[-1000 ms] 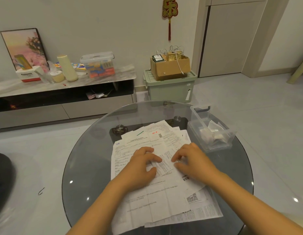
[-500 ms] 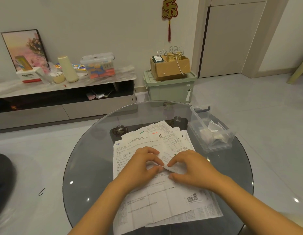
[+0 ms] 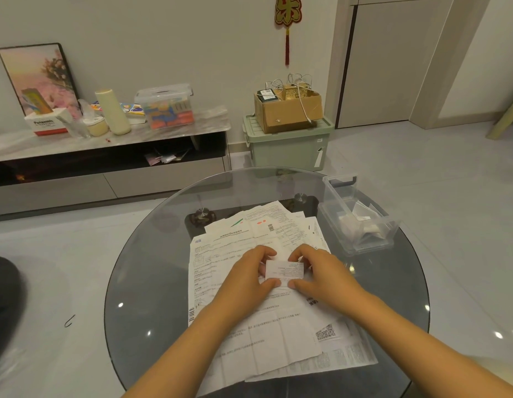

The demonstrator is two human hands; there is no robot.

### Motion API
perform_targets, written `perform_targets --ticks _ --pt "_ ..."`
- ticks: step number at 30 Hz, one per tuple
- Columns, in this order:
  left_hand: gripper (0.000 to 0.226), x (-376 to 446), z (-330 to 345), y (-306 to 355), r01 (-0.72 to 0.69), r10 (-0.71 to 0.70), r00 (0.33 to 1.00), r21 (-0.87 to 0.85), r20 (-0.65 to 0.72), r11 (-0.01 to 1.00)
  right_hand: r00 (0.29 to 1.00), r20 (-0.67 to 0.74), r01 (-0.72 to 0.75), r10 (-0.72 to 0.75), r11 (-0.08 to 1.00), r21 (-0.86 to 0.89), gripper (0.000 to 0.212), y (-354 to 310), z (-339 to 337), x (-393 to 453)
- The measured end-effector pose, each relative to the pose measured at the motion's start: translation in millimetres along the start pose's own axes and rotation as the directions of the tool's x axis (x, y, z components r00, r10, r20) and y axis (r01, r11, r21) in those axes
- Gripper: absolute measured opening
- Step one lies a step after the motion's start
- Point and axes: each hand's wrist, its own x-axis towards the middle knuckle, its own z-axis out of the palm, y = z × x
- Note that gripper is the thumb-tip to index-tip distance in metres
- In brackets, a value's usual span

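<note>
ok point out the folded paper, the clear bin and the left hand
folded paper (image 3: 284, 270), head view, printed face
clear bin (image 3: 374, 245), head view, near wall
left hand (image 3: 246, 272), head view, back of hand

A clear bin (image 3: 373, 247) sits on the glass table (image 3: 152, 282); a cardboard box (image 3: 292, 113) tops a green crate (image 3: 286, 147).

Two hands are working: left hand (image 3: 249, 271), right hand (image 3: 321, 274). One folded slip (image 3: 284, 270) is being held. The printed sheets (image 3: 272, 334) are overlapping: at least five, exact count unclear. One clear bin (image 3: 373, 245) is sitting on one counter (image 3: 152, 282).
</note>
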Motion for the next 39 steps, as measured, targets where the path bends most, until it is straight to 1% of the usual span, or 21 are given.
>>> perform_targets --ticks 3,7,11,13,16,19,21,24,26,28,31,32,36,39 --pt "0.048 0 0 -3 -0.020 0.019 1.000 0.037 0.020 0.999 0.999 -0.004 0.034 -0.034 0.996 -0.077 0.044 2 1 0" --pt "0.045 3 -2 -5 -0.056 0.053 0.998 0.084 0.033 0.995 0.998 -0.010 0.066 -0.068 0.993 -0.099 0.038 7 0 0" --pt "0.031 2 -4 -6 -0.183 0.164 0.981 0.207 0.107 0.961 0.991 0.029 0.133 -0.129 0.963 -0.236 0.030 7 -4 0" --pt "0.031 1 -4 -7 -0.214 0.185 0.973 0.237 0.138 0.948 0.986 0.062 0.166 -0.154 0.945 -0.283 0.035 7 -5 0" --pt "0.030 2 -6 -6 -0.226 0.197 0.972 0.272 0.130 0.935 0.981 0.082 0.192 -0.175 0.926 -0.326 0.042 5 -7 -1" --pt "0.023 1 -9 -2 -0.243 0.219 0.970 0.332 0.109 0.911 0.985 0.038 0.173 -0.170 0.936 -0.308 0.033 0 -12 -4" --pt "0.021 0 -10 3 -0.235 0.224 0.972 0.337 0.073 0.912 0.986 0.005 0.162 -0.168 0.945 -0.285 0.026 -2 -15 -7" --pt "0.018 0 -10 12 -0.243 0.258 0.966 0.349 0.004 0.905 0.972 -0.053 0.199 -0.229 0.922 -0.333 0.024 -6 -16 -8" --pt "0.017 0 -10 17 -0.249 0.281 0.959 0.349 -0.043 0.903 0.955 -0.123 0.214 -0.270 0.913 -0.349 0.023 -7 -17 -7" --pt "0.014 1 -10 22 -0.242 0.282 0.956 0.316 -0.085 0.917 0.925 -0.213 0.235 -0.314 0.915 -0.328 0.017 -6 -20 -6" --pt "0.010 10 -14 33 -0.238 0.277 0.950 0.239 -0.145 0.941 0.871 -0.354 0.235 -0.341 0.921 -0.310 0.012 -6 -29 -6" --pt "0.010 13 -16 37 -0.236 0.275 0.949 0.230 -0.154 0.944 0.860 -0.382 0.232 -0.339 0.925 -0.299 0.011 -8 -33 -7" --pt "0.014 31 -25 55 -0.247 0.287 0.947 0.247 -0.142 0.937 0.858 -0.402 0.219 -0.320 0.936 -0.277 0.007 -7 -50 -9" --pt "0.016 44 -28 70 -0.275 0.312 0.942 0.248 -0.124 0.929 0.875 -0.403 0.179 -0.268 0.953 -0.246 0.006 -4 -63 -8"
